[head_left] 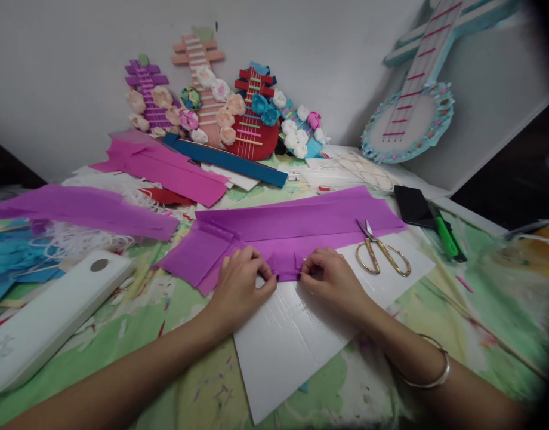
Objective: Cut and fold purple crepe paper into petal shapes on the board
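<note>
A small folded strip of purple tissue paper [286,269] lies between my hands on a white board [296,334]. My left hand [247,280] pinches its left end between thumb and fingers. At the strip's right end, my right hand [330,278] pinches in the same way. Behind them spreads a long purple sheet [301,215], partly covering the board. Stacked purple paper squares [198,251] sit just beyond my left hand. Gold-handled scissors [377,248], blades apart, rest to the right of my right hand.
Several flower-trimmed paper guitars [256,134] lean on the wall, with a larger light-blue one [406,119] at right. A long white device [59,322] lies left. A black phone-like slab [413,206] and a green cutter [447,236] lie right. Pink paper [162,170] is at the back.
</note>
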`<state>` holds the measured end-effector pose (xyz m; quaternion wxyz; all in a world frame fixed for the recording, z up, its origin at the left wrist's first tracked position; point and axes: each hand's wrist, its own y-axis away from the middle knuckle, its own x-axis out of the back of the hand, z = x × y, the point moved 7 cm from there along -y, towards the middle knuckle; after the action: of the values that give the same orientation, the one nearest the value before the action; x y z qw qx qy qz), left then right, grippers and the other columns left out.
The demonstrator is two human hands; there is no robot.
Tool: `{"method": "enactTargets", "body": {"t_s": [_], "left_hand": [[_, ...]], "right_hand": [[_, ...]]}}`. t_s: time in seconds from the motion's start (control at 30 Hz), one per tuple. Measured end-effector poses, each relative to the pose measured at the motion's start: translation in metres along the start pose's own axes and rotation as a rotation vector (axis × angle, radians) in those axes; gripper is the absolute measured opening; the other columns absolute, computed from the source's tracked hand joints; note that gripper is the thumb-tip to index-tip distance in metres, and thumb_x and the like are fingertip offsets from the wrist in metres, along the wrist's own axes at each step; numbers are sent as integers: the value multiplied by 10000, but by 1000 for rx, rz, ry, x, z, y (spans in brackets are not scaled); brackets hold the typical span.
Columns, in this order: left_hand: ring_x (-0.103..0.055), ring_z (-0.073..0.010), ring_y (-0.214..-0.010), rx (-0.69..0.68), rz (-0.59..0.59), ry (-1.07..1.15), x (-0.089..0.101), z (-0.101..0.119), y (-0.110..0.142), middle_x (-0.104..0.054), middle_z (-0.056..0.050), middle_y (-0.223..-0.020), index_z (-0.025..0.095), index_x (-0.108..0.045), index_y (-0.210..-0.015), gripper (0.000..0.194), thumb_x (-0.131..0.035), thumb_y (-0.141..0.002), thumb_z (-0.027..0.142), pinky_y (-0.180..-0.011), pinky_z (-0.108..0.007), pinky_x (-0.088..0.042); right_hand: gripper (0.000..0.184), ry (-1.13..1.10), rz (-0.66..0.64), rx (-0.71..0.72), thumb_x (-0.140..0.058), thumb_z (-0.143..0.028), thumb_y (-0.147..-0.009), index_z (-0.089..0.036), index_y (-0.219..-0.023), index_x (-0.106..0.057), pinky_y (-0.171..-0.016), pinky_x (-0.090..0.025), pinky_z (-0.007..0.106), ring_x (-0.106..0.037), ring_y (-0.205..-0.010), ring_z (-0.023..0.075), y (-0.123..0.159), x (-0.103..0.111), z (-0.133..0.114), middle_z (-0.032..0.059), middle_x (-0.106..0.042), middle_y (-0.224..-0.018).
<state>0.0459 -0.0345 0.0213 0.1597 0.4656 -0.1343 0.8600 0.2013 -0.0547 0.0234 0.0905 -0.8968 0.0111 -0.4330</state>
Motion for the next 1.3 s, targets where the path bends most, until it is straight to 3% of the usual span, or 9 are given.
{"method": "enactTargets", "body": {"t_s": [0.93, 1.07, 1.2, 1.3], "left_hand": [[-492, -233, -917, -33, 9, -21, 1, 3, 1, -533, -45, -919, 179, -574, -697, 92, -530, -777, 191, -829, -410, -360], [-498, -233, -898, -29, 46, -31, 2, 1, 3, -536, -35, -897, 184, -570, -777, 27, -548, -762, 185, -817, -416, -356], [-500, -230, -930, -56, 50, -3, 1, 2, 5, -538, -29, -956, 225, -625, -889, 159, -543, -771, 156, -844, -430, -348], [-502, -236, -976, -58, 40, 28, 1, 2, 4, -538, -22, -982, 270, -686, -851, 207, -549, -772, 137, -879, -451, -334]], "right_hand": [[108, 60, -26, -4, -564, -120, -704, -174, -612, -544, -689, -300, 314, -468, -710, 170, -1, -2, -1, 14, -569, -667], [93, 50, -19, 8, -564, -114, -694, -178, -639, -526, -680, -296, 310, -463, -709, 172, -1, -1, -2, 14, -569, -675], [101, 20, -14, 62, -557, -88, -705, -180, -712, -515, -671, -289, 294, -454, -707, 159, 2, 1, -4, -4, -563, -703], [127, 36, -29, 91, -553, -56, -715, -178, -750, -555, -691, -292, 297, -465, -740, 162, 4, 0, -5, -3, -559, -731]]}}
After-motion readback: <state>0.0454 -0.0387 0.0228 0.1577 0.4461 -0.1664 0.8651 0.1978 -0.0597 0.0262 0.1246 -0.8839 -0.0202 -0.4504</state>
